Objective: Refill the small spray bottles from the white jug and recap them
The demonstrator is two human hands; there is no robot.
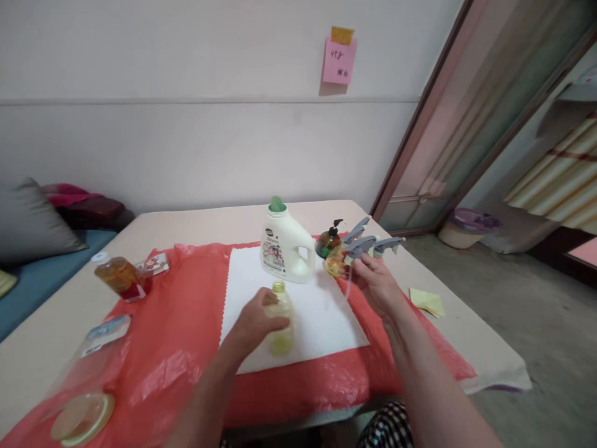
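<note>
A see-through yellowish bottle [282, 333] with an uncapped threaded neck stands on the white cloth [321, 333]. My left hand [256, 320] is closed round its left side, thumb across the front. Off to the right, my right hand [375, 283] pinches a grey trigger spray head [360, 246], whose thin clear tube hangs down. Behind it are more grey spray heads [390, 244], partly hidden. Beyond the yellowish bottle stands a large cream detergent jug [298, 249] with a handle and a green piece in its mouth.
A dark pump bottle [328, 241] stands right of the jug. Red plastic sheeting [186, 323] covers much of the table. To the left are an amber bottle [122, 277], a clear packet [106, 330] and a round lid [86, 418]; yellow paper [426, 302] lies right.
</note>
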